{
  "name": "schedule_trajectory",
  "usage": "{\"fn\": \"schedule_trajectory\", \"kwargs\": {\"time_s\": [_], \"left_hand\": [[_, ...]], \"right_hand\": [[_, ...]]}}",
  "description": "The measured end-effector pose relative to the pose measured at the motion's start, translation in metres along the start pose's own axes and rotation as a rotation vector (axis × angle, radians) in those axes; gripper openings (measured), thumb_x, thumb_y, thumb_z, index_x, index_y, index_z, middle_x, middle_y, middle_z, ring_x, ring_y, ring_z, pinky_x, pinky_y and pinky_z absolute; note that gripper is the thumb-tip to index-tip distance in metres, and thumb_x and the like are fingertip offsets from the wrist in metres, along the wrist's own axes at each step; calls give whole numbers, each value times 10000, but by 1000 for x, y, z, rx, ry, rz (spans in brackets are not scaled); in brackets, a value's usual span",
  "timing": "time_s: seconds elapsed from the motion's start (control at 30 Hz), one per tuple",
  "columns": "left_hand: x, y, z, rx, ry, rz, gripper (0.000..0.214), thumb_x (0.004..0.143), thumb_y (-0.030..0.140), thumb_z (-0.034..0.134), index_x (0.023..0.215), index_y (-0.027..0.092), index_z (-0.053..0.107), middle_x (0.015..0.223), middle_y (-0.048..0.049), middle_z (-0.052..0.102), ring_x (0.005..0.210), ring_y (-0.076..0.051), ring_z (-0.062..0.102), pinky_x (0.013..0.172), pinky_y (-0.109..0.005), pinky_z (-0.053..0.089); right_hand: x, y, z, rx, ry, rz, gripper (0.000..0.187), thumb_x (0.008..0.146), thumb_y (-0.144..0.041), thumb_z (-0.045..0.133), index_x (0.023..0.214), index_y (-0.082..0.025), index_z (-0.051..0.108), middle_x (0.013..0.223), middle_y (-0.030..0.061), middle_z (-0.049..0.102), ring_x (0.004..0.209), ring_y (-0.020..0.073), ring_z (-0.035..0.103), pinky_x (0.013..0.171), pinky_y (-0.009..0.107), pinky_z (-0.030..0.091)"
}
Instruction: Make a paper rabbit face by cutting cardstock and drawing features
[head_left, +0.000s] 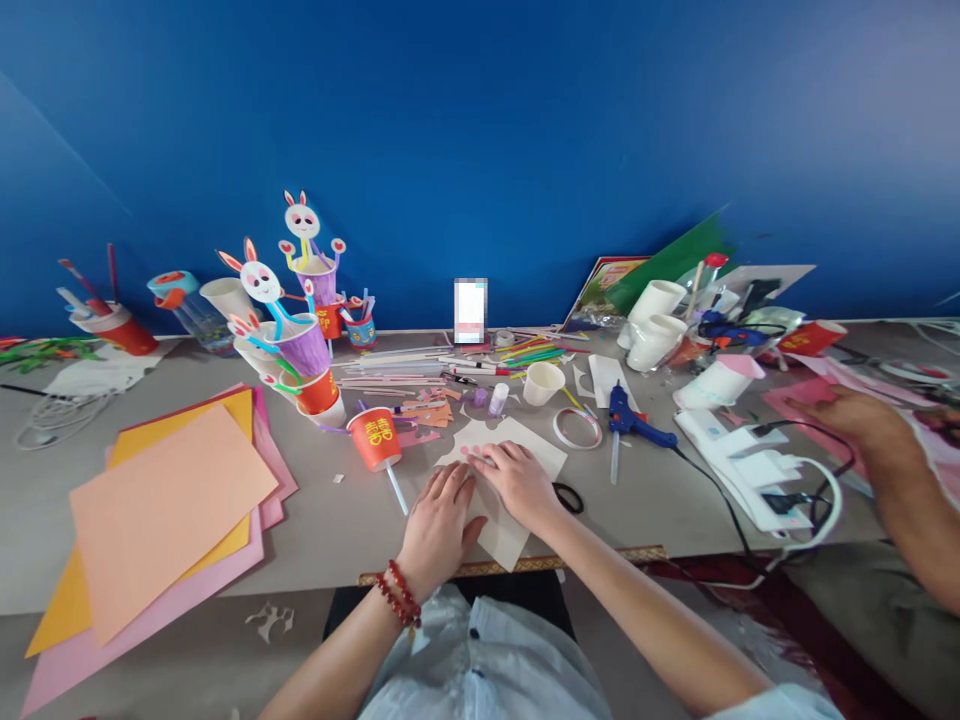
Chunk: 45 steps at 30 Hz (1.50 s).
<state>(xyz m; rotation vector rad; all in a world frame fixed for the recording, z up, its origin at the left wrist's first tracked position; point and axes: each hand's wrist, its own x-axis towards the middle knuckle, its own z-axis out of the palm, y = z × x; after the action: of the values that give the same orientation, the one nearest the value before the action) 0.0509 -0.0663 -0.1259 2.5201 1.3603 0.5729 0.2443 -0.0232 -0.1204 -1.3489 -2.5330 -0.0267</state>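
Observation:
A cut sheet of white paper [544,458] lies on the table in front of me, with small pink paper pieces [470,452] near its middle. My left hand [441,515] rests flat on the paper, its fingers stretched out and thumb apart. The fingertips of my right hand [519,485] press on the sheet right beside the pink pieces, fingers extended. Black scissor handles [568,497] stick out from beside my right wrist. Left of my hands, a red paper cup [375,440] lies tilted with a pale straw [397,490] under it.
Coloured paper sheets [172,520] are stacked at left, below rabbit cup figures [304,350]. Behind my hands are a glue stick [498,400], a white cup [543,382] and a tape roll [577,428]. A blue glue gun [637,420], a power strip [739,470] and another person's hand [862,425] are at right.

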Motion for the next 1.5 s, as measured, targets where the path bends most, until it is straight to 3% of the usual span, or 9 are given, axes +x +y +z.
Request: {"fn": "schedule_trajectory", "kwargs": {"time_s": [0.13,0.3,0.43,0.6,0.77,1.2,1.33,1.43,1.5], "left_hand": [[-2,0,1,8,13,15,412,909,295,577,1295,156,535,1391,-148,546,1324,-317,482,1131,-515,396],[-2,0,2,24,35,11,432,896,294,595,1302,163,529,1374,-144,554,1314,-313,487,1119,-503,414],[-2,0,4,40,45,15,424,877,269,613,1281,165,541,1365,-139,560,1303,-309,497,1120,-500,413],[-3,0,6,49,54,21,471,883,273,594,1334,174,503,1373,-137,549,1308,-312,494,1128,-508,394],[-3,1,5,37,49,12,471,878,284,592,1329,180,503,1381,-136,548,1302,-312,500,1128,-514,390],[-4,3,10,-6,63,-32,544,821,262,636,1343,182,507,1416,-122,535,1339,-312,470,1168,-508,362],[-6,7,6,-27,142,-53,550,824,201,611,1359,161,489,1458,-154,486,1328,-322,475,1120,-527,412],[-5,14,-1,-137,225,10,217,875,151,544,1067,199,631,1125,-111,672,1102,-279,608,1023,-517,483],[-1,19,-9,-252,261,32,191,920,126,470,939,219,636,845,-64,673,872,-229,635,870,-445,552]], "right_hand": [[-10,-1,-5,-74,39,151,294,925,-94,529,1126,-206,712,1166,103,664,1039,269,532,904,391,443],[-11,-2,-7,-22,45,77,384,914,-59,491,1221,-209,666,1245,86,662,1109,260,544,973,391,442],[-9,3,-6,-33,152,265,341,892,-71,502,1147,-181,699,1167,110,692,1064,285,578,923,428,481],[-1,-8,5,54,112,111,396,968,-172,471,1341,-209,598,1363,94,610,1203,261,543,1003,407,478],[1,-14,15,15,95,100,394,982,-205,475,1358,-197,588,1427,91,574,1253,270,525,1042,437,462],[2,-11,22,18,151,24,414,971,-174,464,1372,-185,567,1401,113,596,1200,295,583,974,459,519],[0,-10,16,117,241,34,381,978,-180,434,1329,-167,581,1352,133,619,1165,283,617,940,426,547],[-10,-5,6,244,319,75,289,993,-203,419,1144,-190,664,1088,113,721,983,239,691,839,356,578],[-20,3,0,295,314,130,271,999,-230,416,1038,-205,683,909,86,730,812,215,703,713,321,583]]}}
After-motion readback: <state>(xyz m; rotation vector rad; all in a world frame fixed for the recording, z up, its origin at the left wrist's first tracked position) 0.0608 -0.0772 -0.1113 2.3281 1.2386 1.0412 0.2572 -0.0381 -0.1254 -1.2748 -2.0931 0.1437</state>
